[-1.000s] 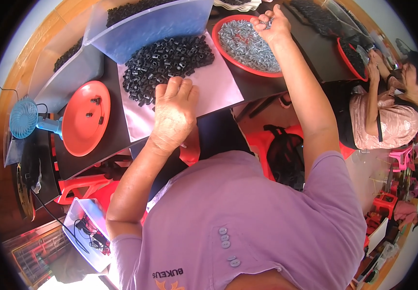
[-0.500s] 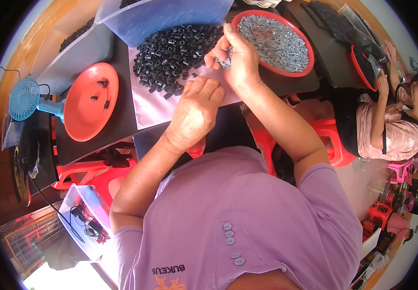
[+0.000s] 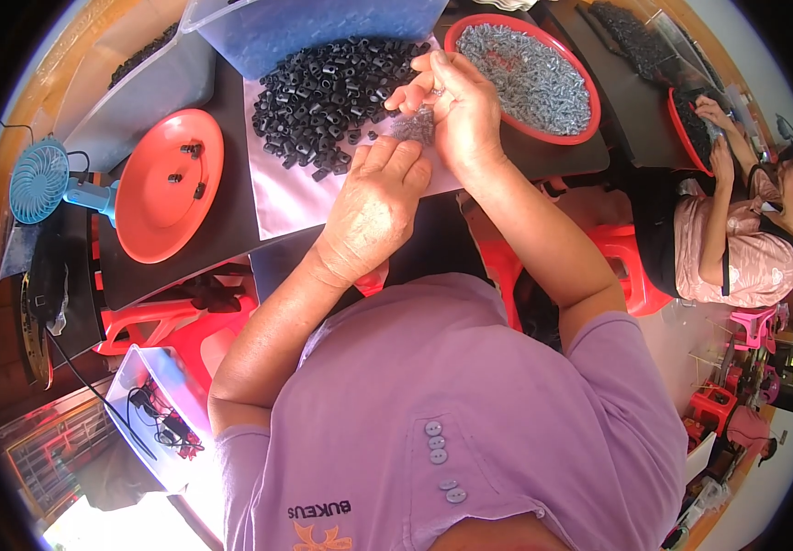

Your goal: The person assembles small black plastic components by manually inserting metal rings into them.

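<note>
My left hand [image 3: 369, 207] lies palm up near the table's front edge, cupping a small heap of silvery metal pieces [image 3: 415, 124] at its fingertips. My right hand [image 3: 452, 92] hovers right over that heap, fingers pinched on a few of the metal pieces. Just beyond both hands a pile of small black cylindrical parts [image 3: 332, 87] lies on a pale sheet [image 3: 291, 197]. To the right stands a red round tray [image 3: 589, 119] full of the same silvery pieces.
A red plate [image 3: 153, 216] with three black parts sits to the left, beside a small blue fan [image 3: 39, 179]. A translucent bin [image 3: 323, 23] stands behind the pile. Another person [image 3: 745, 248] works at the right. Red stools [image 3: 626, 266] stand below the table.
My right hand came back from the red tray of metal pieces to above my left hand. My left hand shifted toward the pile and now holds metal pieces.
</note>
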A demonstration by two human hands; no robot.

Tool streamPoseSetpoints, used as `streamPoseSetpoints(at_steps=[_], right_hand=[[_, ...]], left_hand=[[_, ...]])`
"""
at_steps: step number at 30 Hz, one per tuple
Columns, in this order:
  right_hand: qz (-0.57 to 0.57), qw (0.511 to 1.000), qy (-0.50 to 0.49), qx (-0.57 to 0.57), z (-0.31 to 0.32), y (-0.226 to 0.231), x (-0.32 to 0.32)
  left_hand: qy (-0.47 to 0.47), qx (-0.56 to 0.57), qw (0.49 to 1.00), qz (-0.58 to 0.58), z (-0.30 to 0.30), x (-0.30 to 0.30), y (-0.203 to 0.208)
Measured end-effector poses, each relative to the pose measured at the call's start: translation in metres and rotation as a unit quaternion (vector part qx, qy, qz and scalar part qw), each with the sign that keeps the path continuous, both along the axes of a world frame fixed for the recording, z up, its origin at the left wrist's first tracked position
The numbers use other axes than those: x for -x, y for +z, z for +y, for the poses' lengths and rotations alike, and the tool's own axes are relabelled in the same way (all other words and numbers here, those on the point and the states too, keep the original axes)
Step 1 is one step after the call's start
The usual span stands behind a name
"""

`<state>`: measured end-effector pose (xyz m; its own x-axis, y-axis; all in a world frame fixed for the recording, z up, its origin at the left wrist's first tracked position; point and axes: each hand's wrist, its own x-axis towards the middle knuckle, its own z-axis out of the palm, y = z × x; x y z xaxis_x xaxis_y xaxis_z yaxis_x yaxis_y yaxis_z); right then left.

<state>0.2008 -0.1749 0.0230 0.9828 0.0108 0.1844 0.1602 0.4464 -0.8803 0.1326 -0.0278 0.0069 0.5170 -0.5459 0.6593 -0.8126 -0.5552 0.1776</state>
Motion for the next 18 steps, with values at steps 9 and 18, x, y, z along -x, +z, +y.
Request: streamPoseSetpoints(at_steps=[9, 18], right_hand=[[-0.047, 0.992, 0.015, 0.115, -0.013, 0.002, 0.006], [-0.059, 0.992, 0.007, 0.109, -0.013, 0.0, 0.008]], left_hand=[[0.003, 0.003, 1.0, 0.015, 0.0, 0.001, -0.001], [0.031, 0.001, 0.999, 0.007, -0.002, 0.003, 0.004]])
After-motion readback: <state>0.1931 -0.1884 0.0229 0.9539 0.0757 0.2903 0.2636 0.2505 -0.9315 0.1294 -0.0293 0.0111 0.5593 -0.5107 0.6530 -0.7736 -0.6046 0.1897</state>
